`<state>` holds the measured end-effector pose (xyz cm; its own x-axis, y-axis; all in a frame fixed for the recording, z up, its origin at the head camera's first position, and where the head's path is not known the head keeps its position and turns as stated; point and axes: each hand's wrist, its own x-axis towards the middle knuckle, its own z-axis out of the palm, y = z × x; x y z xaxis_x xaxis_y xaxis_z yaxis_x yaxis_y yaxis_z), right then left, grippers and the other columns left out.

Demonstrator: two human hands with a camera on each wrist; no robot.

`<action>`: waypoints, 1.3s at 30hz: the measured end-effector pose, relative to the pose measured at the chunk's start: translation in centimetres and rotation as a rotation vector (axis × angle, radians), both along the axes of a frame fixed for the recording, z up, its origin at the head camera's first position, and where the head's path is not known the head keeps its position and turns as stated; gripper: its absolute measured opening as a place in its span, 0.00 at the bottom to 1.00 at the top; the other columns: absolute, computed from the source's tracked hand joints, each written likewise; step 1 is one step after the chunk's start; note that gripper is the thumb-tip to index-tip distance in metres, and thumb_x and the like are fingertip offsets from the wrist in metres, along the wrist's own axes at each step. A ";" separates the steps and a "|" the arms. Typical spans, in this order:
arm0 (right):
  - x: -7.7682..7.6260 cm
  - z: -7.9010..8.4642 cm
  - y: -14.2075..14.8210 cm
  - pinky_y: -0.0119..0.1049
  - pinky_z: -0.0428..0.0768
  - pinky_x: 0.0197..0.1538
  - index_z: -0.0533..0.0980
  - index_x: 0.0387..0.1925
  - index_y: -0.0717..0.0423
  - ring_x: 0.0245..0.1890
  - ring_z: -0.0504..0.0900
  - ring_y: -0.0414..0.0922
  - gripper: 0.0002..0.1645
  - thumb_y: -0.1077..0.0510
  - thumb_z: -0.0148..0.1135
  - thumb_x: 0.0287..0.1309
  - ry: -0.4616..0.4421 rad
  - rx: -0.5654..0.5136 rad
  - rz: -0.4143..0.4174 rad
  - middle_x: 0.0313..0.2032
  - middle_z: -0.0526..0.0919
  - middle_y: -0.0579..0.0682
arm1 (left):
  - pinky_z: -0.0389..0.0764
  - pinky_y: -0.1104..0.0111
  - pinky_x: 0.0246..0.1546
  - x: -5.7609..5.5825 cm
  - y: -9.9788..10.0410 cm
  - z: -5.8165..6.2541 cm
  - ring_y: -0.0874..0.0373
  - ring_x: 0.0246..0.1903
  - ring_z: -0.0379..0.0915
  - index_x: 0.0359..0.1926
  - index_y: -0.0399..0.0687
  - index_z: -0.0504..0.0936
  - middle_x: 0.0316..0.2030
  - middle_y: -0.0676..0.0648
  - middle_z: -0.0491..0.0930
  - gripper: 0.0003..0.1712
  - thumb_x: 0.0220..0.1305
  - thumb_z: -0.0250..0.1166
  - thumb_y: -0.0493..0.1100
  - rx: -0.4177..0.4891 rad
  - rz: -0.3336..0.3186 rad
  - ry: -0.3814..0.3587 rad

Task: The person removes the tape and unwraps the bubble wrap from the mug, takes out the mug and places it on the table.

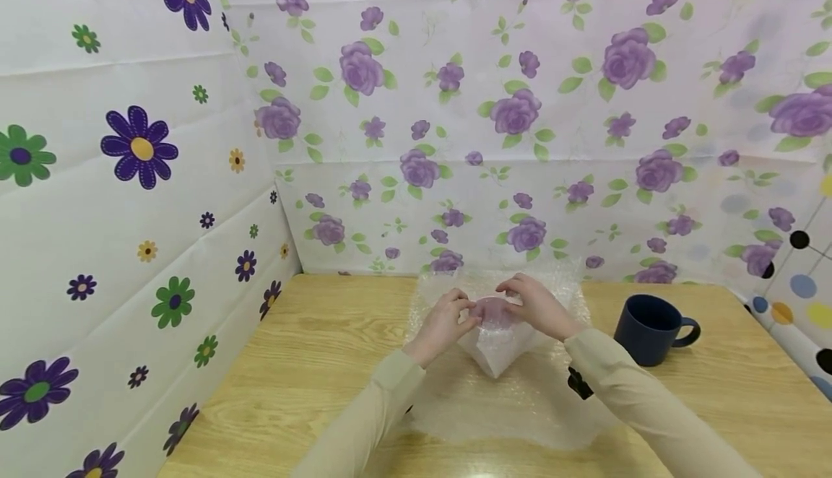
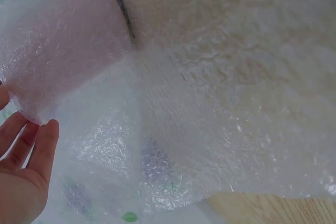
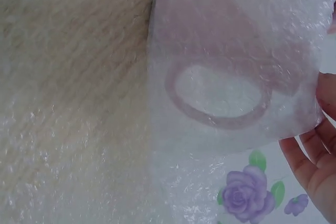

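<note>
A pink mug (image 1: 492, 310) is folded inside clear bubble wrap (image 1: 513, 416) at the middle of the table. Through the plastic in the right wrist view its looped handle (image 3: 220, 121) shows, pointing to the right hand's side. My left hand (image 1: 443, 325) grips the wrapped mug at its left edge, fingertips on the plastic. On the opposite edge my right hand (image 1: 538, 307) holds the wrap around it, fingers and thumb bent over the rim area. A pointed fold of wrap hangs from the mug toward me. The rest of the sheet lies spread underneath and behind.
To the right of the sheet a dark blue mug (image 1: 640, 333) stands upright, its handle facing right. A small black item (image 1: 580, 384) lies partly under the wrap beside my right sleeve. Flowered cloths (image 1: 422, 131) hang behind and at the left of the wooden table (image 1: 312, 341).
</note>
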<state>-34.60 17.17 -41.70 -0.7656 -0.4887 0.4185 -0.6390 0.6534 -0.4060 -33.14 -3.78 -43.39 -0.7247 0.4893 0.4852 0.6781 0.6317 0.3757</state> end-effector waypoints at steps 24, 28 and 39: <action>3.3 1.1 4.9 0.33 0.72 0.29 0.71 0.38 0.60 0.25 0.72 0.43 0.09 0.65 0.60 0.54 -0.295 -0.209 0.112 0.28 0.75 0.48 | 0.70 0.71 0.35 -0.1 0.2 -0.1 0.57 0.33 0.67 0.39 0.33 0.81 0.34 0.47 0.71 0.13 0.54 0.66 0.38 0.006 -0.008 0.024; 3.8 1.0 6.1 0.33 0.73 0.28 0.72 0.40 0.62 0.24 0.73 0.43 0.10 0.64 0.59 0.56 -0.310 -0.175 0.166 0.27 0.76 0.48 | 0.70 0.70 0.35 -0.1 0.1 0.0 0.57 0.33 0.67 0.39 0.33 0.81 0.34 0.47 0.71 0.14 0.54 0.67 0.39 0.012 -0.008 0.023; 4.5 -0.7 8.7 0.33 0.74 0.28 0.74 0.29 0.58 0.24 0.72 0.39 0.04 0.69 0.57 0.53 -0.415 -0.091 0.335 0.24 0.76 0.43 | 0.71 0.71 0.34 0.0 0.0 -0.1 0.53 0.34 0.69 0.39 0.32 0.81 0.34 0.48 0.70 0.14 0.54 0.66 0.39 0.029 -0.017 0.001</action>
